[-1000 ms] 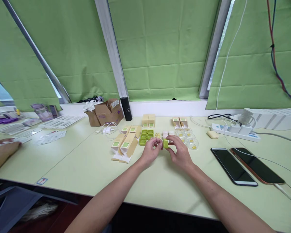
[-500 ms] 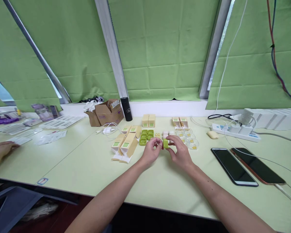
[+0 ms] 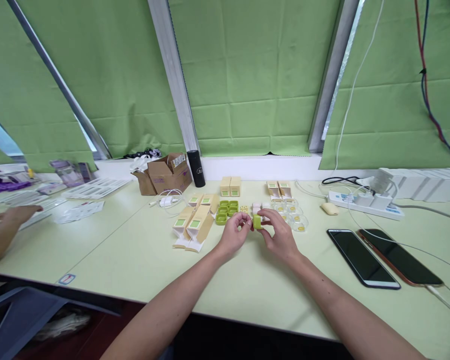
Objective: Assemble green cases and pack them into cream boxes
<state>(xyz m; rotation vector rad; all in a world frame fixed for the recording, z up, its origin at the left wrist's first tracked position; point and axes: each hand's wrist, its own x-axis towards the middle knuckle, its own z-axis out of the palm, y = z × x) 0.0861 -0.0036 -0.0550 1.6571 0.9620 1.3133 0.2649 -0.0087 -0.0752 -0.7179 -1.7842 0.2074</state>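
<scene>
My right hand (image 3: 279, 235) holds a small yellow-green square box (image 3: 257, 221) between thumb and fingers, just above the table. My left hand (image 3: 235, 234) is pinched closed at the box's left side. Its fingertips hide whatever is between them. Behind my left hand sit several green square trays (image 3: 228, 210), with small yellow pieces (image 3: 243, 209) beside them. Pale pink and white blocks (image 3: 256, 206) stand just behind the held box. Several clear round containers with yellow bits (image 3: 299, 223) lie beyond my right hand.
Cream cartons with green windows (image 3: 198, 222) stand left; more cartons (image 3: 230, 186) stand behind. A brown cardboard box (image 3: 169, 174) and black bottle (image 3: 196, 169) are at the back. Two phones (image 3: 363, 259), cables and a power strip (image 3: 365, 204) lie right. Another person's hand (image 3: 18, 217) is far left.
My hands and the green box stay nearly in place. The other person's hand at the far left has moved rightward and slightly up, over the white sheets.
</scene>
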